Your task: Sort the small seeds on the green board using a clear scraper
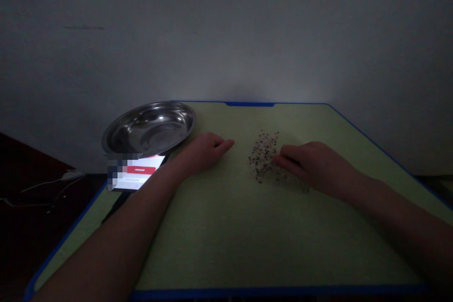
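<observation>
A loose patch of small pale grains mixed with black ones (262, 155) lies spread on the green tabletop (226, 236). My right hand (307, 165) is at the right edge of this patch, thumb and fingers pinched together at the grains. What the pinch holds, if anything, is too small and dark to make out. Below that hand is a faint streaked shape I cannot identify. My left hand (207, 151) rests on the table left of the grains, fingers curled in and thumb pointing right, with nothing seen in it.
At the back left stands a wide, shallow stainless steel basin (150, 127). A lit screen (141, 174) lies in front of it, partly behind my left forearm. Blue edging (249, 104) borders the table, and a pale wall (226, 33) rises behind. White cables (72, 175) hang at far left.
</observation>
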Available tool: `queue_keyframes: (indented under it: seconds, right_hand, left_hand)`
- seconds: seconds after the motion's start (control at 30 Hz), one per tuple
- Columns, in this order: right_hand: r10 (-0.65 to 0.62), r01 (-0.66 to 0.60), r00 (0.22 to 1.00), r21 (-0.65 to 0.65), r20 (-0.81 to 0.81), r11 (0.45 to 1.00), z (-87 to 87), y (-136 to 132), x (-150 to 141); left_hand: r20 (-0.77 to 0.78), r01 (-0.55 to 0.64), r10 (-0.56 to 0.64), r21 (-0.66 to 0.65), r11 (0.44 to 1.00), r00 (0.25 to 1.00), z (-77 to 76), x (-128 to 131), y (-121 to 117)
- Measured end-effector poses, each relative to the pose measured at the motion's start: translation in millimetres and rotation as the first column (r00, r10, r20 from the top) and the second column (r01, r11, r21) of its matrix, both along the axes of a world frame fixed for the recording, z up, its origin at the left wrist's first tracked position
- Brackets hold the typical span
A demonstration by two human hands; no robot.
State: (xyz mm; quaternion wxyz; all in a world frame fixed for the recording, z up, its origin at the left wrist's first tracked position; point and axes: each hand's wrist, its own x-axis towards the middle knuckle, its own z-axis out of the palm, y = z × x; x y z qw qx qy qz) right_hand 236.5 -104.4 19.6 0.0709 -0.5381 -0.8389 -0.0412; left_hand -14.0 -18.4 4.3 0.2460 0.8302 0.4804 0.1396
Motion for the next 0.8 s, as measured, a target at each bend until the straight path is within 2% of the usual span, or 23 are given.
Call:
queue_keyframes:
  seconds: [0.13, 0.43, 0.6, 0.8]
  right_hand:
    - [0.087, -0.091, 0.994, -0.067, -0.066, 0.994, -0.9, -6, -1]
    - [0.104, -0.121, 0.978, -0.091, -0.179, 0.988, -1.6, -11, 2]
    - [0.168, -0.177, 0.975, -0.054, -0.146, 0.983, -4.8, -13, -6]
    - [0.200, -0.210, 0.975, -0.112, -0.098, 0.971, -5.3, -22, -15]
  left_hand:
    - [0.026, -0.002, 0.003, -0.010, 1.000, 1.000, 1.5, 0, -1]
    - [-0.009, -0.003, 0.003, -0.010, 1.000, 1.000, -1.3, -1, 1]
    - [-0.021, -0.010, 0.010, -0.006, 1.000, 1.000, 2.5, 1, -1]
    - [-0.004, -0.030, 0.030, -0.015, 0.999, 1.000, 2.2, 1, -2]
